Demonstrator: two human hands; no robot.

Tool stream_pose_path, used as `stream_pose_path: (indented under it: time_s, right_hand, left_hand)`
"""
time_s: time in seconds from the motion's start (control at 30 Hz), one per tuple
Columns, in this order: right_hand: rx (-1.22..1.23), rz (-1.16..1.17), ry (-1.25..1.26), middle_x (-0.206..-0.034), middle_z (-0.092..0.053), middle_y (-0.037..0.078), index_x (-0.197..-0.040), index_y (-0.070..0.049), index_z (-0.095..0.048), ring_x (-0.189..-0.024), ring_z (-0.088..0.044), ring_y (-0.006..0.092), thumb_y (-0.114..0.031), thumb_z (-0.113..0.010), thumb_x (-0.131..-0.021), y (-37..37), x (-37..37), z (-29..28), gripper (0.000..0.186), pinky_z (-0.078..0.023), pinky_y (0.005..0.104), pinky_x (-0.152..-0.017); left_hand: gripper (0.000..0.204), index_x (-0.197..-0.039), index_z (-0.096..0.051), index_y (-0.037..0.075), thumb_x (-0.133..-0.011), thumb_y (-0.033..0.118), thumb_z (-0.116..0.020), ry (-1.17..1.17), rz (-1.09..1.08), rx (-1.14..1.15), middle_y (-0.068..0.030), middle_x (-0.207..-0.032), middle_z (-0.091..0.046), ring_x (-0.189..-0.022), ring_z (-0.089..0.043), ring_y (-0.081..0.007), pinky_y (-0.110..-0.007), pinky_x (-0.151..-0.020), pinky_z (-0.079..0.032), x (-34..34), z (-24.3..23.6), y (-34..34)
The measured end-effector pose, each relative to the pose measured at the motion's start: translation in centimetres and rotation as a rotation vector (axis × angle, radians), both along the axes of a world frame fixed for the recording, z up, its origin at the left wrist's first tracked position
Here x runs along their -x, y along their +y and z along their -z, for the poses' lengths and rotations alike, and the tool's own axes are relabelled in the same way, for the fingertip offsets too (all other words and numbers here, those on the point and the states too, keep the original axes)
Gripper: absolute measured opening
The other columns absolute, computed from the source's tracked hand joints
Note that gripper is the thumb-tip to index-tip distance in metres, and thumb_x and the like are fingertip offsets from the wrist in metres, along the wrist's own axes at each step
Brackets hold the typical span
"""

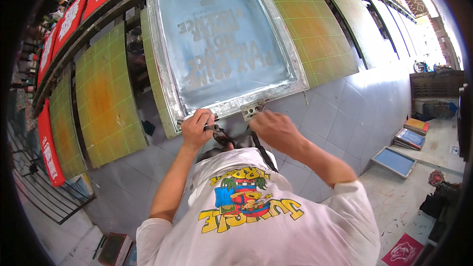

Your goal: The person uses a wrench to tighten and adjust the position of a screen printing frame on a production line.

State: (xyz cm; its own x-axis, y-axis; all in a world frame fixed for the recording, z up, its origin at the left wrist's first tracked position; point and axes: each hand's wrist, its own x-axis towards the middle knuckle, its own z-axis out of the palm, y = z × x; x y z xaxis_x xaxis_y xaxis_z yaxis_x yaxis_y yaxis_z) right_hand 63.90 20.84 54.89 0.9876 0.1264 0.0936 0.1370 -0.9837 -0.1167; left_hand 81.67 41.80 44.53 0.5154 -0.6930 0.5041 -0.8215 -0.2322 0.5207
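Observation:
A large screen printing screen (217,39), with a pale blue mesh, reversed lettering and a silver metal frame, lies over a greenish platen (156,79) in front of me. My left hand (197,128) is closed on a dark metal clamp (213,128) at the frame's lower left corner. A metal bracket (252,110) with holes sits on the lower edge, right of centre. My right hand (276,130) is just below and right of it, fingers curled and slightly blurred; what they grip is hidden. A black strap or bar (261,152) hangs beneath that hand.
Greenish gridded platens (106,93) line both sides on racks, with red printed pieces (66,24) behind and at far left. A black metal grille (54,197) is at lower left. Right, a small blue screen (393,161) and stacked boards (409,138) lie above tiled floor (330,118).

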Motion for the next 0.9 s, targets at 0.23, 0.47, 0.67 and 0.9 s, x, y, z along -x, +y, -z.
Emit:
stream_pose_path:
  time_s: [0.23,0.47,0.67,0.9]
  right_hand:
    - [-1.534,1.024,-0.154,-0.099,-0.074,0.010,-0.118,-0.003,-0.061,-0.073,-0.071,0.0173,-0.022,-0.058,-0.104,0.6,6.7,2.6,0.024,-0.053,0.0279,-0.063]
    - [-2.084,1.107,-0.114,-0.101,-0.073,0.009,-0.123,-0.002,-0.058,-0.073,-0.069,0.0127,-0.027,-0.053,-0.108,7.3,5.0,8.8,0.030,-0.048,0.0232,-0.060]
    - [-1.979,1.067,0.126,-0.105,-0.074,0.010,-0.121,-0.002,-0.058,-0.075,-0.071,0.0149,-0.037,-0.046,-0.109,8.5,4.2,8.8,0.039,-0.047,0.0233,-0.060]
    - [-1.968,0.987,0.219,-0.077,-0.063,0.004,-0.100,-0.002,-0.062,-0.061,-0.057,0.0109,-0.038,-0.047,-0.109,6.6,5.2,10.3,0.040,-0.042,0.0247,-0.055]
  left_hand:
    - [0.007,-0.085,-0.067,0.006,-0.088,0.011,-0.069,0.006,-0.017,-0.011,-0.0045,-0.090,-0.066,-0.060,-0.064,-0.0243,-0.034,-0.054,-0.050,0.1,0.3,-0.1]
    - [0.008,-0.084,-0.064,0.007,-0.087,0.012,-0.070,-0.004,-0.015,0.010,-0.0027,-0.089,-0.064,-0.057,-0.060,-0.0245,-0.036,-0.052,-0.046,0.1,-0.2,-0.5]
    - [0.008,-0.085,-0.064,0.007,-0.088,0.012,-0.069,-0.015,-0.023,0.034,-0.0034,-0.089,-0.064,-0.057,-0.060,-0.0249,-0.036,-0.051,-0.046,0.2,0.2,-0.4]
    - [0.010,-0.098,-0.069,0.008,-0.089,0.013,-0.069,-0.012,-0.006,-0.022,-0.0025,-0.095,-0.066,-0.058,-0.061,-0.0240,-0.036,-0.051,-0.047,0.2,0.0,-0.3]
